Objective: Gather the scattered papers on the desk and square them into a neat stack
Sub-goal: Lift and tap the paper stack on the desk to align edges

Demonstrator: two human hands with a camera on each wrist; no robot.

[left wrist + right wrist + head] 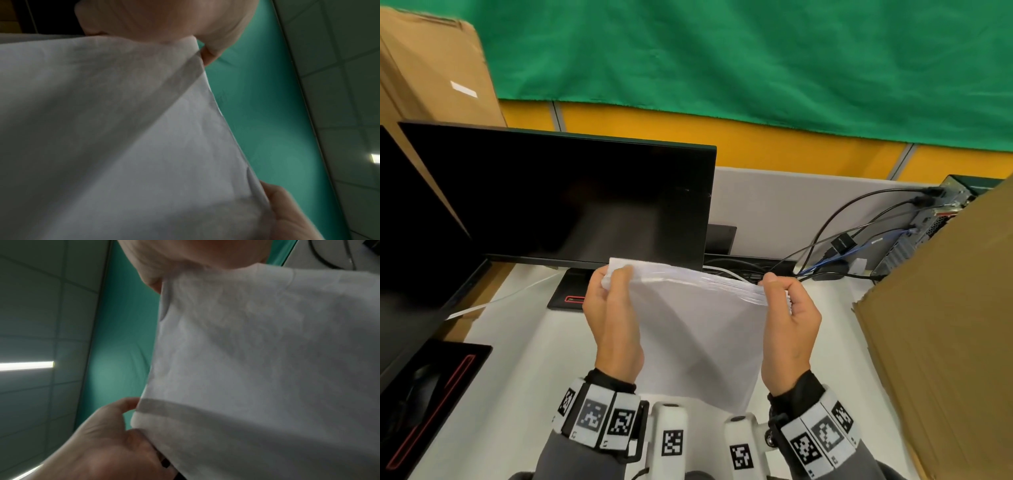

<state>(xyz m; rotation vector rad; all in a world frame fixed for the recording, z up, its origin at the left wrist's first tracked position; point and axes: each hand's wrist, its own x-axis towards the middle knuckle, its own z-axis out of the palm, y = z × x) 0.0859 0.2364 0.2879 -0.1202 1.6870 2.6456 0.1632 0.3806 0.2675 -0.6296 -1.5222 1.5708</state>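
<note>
White papers [688, 318], centre of frame, held above the desk [524, 342]; left hand [613, 318] and right hand [789, 318] each pinch a top corner.

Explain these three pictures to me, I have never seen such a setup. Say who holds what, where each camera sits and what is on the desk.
No machine here: a person works with bare hands. The big picture comes from a camera on the head, looking down. The other two come from cameras on the wrists, beside the marker bands, so paper fills them from close up. The left hand and the right hand each pinch a top corner of the papers, a white stack held upright. Whether its lower edge touches the desk I cannot tell. On the desk are a dark monitor, cables at the back right and cardboard on the right.
</note>
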